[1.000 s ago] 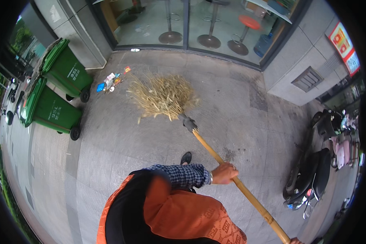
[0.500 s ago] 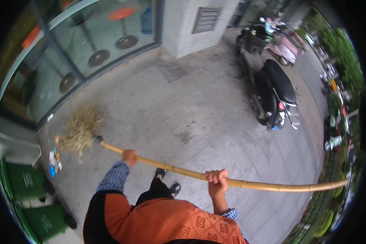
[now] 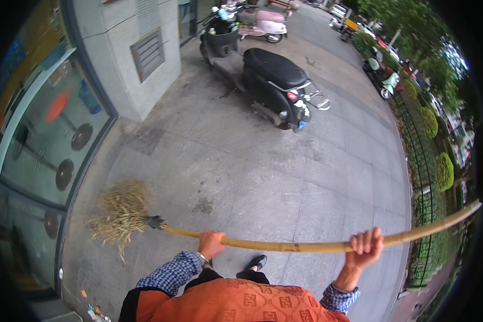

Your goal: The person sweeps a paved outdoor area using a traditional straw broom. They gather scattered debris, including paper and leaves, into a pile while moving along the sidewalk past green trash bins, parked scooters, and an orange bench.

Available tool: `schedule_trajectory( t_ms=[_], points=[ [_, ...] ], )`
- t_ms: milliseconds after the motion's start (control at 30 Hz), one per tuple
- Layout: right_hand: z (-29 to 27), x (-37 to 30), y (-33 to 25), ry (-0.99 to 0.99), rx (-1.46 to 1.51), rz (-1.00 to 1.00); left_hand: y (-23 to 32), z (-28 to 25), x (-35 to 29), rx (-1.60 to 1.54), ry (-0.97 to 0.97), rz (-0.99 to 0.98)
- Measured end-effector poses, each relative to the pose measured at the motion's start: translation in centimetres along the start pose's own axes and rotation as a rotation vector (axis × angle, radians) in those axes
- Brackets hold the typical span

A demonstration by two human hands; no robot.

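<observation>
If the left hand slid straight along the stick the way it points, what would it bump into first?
The left hand has its grip on the bamboo broom handle. Sliding left along it, it would first meet the dark binding, where the straw broom head is tied on. Nothing else sits on the handle between them.

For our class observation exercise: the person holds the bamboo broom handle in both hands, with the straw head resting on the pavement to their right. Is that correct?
Not quite. The head view shows the straw head on the pavement to the person's left, near the glass front. The rest stands: the left hand and right hand both have a grip on the bamboo handle.
</observation>
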State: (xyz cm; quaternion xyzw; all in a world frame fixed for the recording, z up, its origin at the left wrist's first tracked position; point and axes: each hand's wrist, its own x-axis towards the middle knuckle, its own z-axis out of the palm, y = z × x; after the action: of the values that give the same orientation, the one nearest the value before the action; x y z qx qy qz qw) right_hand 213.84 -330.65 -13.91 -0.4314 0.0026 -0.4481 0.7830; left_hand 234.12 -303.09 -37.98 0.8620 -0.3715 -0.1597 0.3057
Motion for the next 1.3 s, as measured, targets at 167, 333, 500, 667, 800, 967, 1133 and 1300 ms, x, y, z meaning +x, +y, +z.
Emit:
schedule_trajectory(
  t_ms=[167, 333, 500, 667, 800, 967, 1133, 1300],
  points=[
    [-4.3, -2.9, -16.2, -0.117, -0.144, -0.400, 15.5, 7.9, 7.8, -0.202, -0.246, 0.445],
    [-5.9, -7.1, -28.0, -0.017, -0.331, -0.699, 32.2, 18.1, 13.0, -0.246, -0.522, 0.816],
    [-9.6, -6.0, -32.0, 0.215, -0.638, -0.931, 46.7, 25.4, 20.7, -0.337, -0.412, 1.114],
    [-19.5, -2.0, -31.8, 0.873, -1.073, -1.228, 55.7, 22.4, 25.9, -0.826, -0.822, 1.032],
    [-35.5, 8.5, -28.7, 1.041, -1.069, -1.148, 59.2, 13.6, 31.0, -1.368, -1.277, 0.933],
    [-43.6, 24.3, -31.7, 1.098, -1.017, -1.219, 63.8, 8.0, 40.6, -2.079, -1.218, 1.071],
    [-52.5, 39.2, -26.9, 0.925, -1.230, -1.091, 70.8, 7.0, 49.8, -2.426, -1.128, 0.980],
    [-59.9, 52.4, -24.6, 0.957, -1.149, -1.040, 76.3, 9.8, 59.9, -2.424, -0.962, 1.064]
  ],
)
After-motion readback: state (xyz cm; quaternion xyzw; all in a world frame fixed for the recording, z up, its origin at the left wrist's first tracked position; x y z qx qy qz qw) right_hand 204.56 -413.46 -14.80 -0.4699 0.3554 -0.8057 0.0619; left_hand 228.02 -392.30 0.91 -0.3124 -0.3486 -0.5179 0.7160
